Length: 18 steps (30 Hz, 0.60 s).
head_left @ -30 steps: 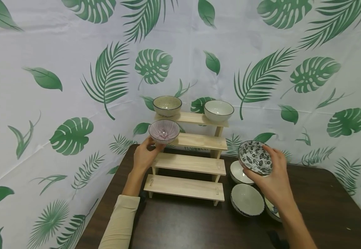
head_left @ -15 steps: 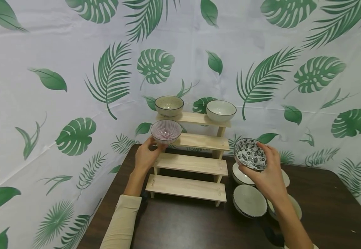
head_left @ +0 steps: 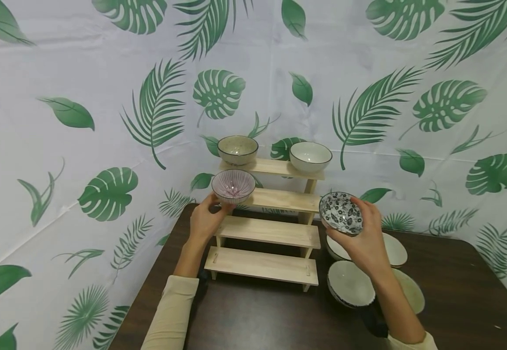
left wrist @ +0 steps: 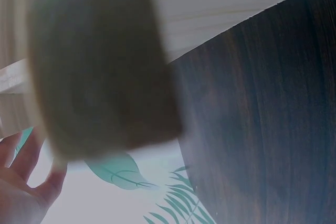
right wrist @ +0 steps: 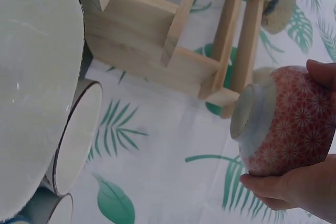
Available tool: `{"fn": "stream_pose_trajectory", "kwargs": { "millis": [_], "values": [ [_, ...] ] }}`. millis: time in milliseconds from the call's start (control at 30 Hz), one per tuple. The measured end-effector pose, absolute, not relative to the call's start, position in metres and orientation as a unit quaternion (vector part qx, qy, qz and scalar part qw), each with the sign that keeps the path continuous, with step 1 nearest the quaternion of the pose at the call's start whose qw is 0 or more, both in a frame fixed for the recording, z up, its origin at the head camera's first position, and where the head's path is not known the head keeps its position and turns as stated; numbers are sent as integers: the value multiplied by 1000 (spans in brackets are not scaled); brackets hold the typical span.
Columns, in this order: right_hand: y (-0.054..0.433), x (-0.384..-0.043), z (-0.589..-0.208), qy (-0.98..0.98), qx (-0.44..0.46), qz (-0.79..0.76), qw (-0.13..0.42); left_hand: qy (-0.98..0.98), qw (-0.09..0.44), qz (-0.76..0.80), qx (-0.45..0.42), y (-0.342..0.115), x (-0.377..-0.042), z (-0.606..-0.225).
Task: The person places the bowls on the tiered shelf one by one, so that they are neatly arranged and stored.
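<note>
Head view shows a person's left hand (head_left: 206, 221) gripping a purple-striped bowl (head_left: 233, 186) from below, at the left end of a four-tier wooden stand (head_left: 264, 231); whether the bowl touches the wood cannot be told. The right hand (head_left: 369, 238) grasps a black-and-white floral bowl (head_left: 340, 214), raised beside the stand's right side, its patterned interior facing the camera. Only the right wrist view reveals that bowl's red, flower-covered outer wall (right wrist: 302, 121) and pale foot (right wrist: 242, 115). A large blurred shape (left wrist: 102, 72) fills much of the left wrist view. A tan bowl (head_left: 237, 149) and a white bowl (head_left: 310, 156) occupy the top tier, visible from the head camera.
</note>
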State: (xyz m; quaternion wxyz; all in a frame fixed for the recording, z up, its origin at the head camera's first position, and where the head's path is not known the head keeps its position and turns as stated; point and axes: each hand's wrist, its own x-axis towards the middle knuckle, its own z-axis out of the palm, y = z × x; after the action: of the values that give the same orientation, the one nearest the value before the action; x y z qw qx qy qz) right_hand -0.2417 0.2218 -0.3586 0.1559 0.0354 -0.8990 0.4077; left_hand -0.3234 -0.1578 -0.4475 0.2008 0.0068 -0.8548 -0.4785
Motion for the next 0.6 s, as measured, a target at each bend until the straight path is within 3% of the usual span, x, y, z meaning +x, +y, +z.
{"fn": "stream_pose_trajectory", "kwargs": {
  "millis": [600],
  "values": [
    [196,-268,-364,-884,33,445,140,-855,208,-475,5,-159,-323,-448]
  ]
}}
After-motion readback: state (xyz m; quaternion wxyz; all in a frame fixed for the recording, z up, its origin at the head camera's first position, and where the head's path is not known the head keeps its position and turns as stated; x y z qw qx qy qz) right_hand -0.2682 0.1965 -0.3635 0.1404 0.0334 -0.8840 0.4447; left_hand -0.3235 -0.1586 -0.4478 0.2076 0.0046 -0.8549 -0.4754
